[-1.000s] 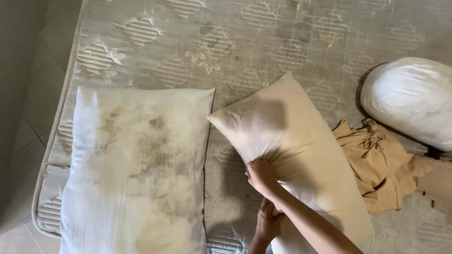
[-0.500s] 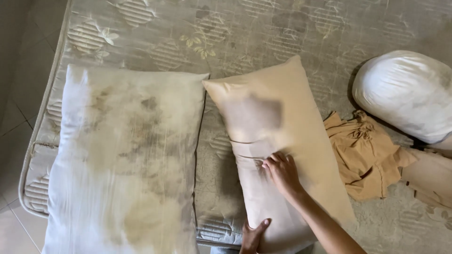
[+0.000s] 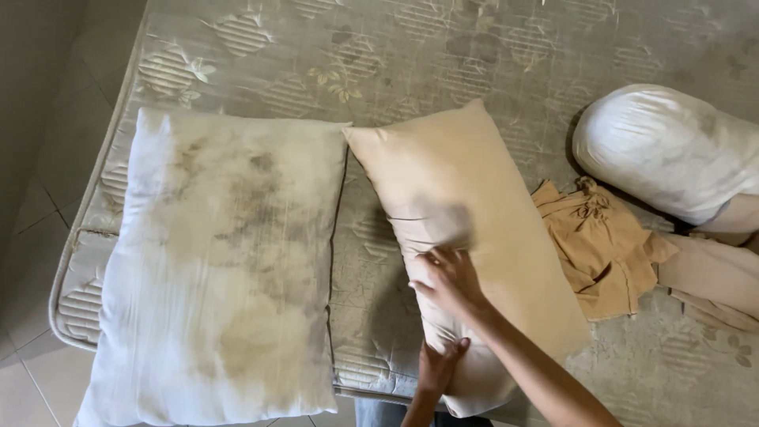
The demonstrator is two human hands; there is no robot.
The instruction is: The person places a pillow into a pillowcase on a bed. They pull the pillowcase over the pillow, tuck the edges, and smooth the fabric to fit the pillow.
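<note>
A tan pillow (image 3: 474, 213) lies at an angle on the bare patterned mattress (image 3: 379, 71). My right hand (image 3: 447, 281) rests flat on the pillow's middle, fingers spread and pressing the fabric. Just below it, my left hand (image 3: 439, 364) grips the pillow's near end at the mattress edge, its fingers curled on the cover. A large white pillow with brown stains (image 3: 221, 269) lies beside the tan one on the left, a narrow strip of mattress between them.
A crumpled tan cloth (image 3: 601, 245) lies right of the tan pillow. Behind it sits a white pillow (image 3: 664, 150), with a beige piece (image 3: 711, 277) at the right edge. Tiled floor (image 3: 32, 237) shows left of the mattress.
The tan pillow has turned and now lies straighter beside the stained pillow. My right hand slid from its left edge onto its middle. My left hand stayed at the near end.
</note>
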